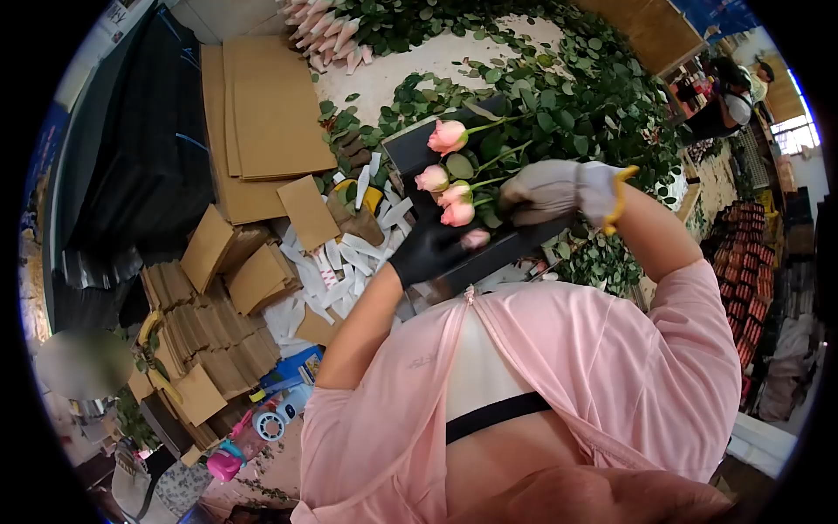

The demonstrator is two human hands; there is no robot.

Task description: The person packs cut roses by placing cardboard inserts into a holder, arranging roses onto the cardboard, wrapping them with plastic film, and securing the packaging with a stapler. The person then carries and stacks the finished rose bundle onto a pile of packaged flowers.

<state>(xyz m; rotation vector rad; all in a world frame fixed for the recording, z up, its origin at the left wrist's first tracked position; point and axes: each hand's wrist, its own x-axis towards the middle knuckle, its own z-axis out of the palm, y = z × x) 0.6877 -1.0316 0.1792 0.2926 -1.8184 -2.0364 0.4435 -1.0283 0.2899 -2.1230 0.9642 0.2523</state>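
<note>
Several pink roses [447,137] lie with their heads to the left on a dark tray-like stand [410,144]. My right hand [543,192], in a pale work glove with a yellow cuff, has its fingers curled over the rose stems [493,182] at the stand's right. My left hand [429,251], in a black glove, is low at the near left side, beside the lowest rose head [476,238]. Its fingers blend into the dark stand, so their grip is hard to make out. Green leaves hide parts of the stems.
Leafy stems [602,113] heap up behind the stand. White paper strips [349,262] lie to the left, near cardboard sheets [271,113] and stacked cardboard pieces [209,332]. Wrapped rose bunches [323,31] are at the back. Another person [729,100] stands far right.
</note>
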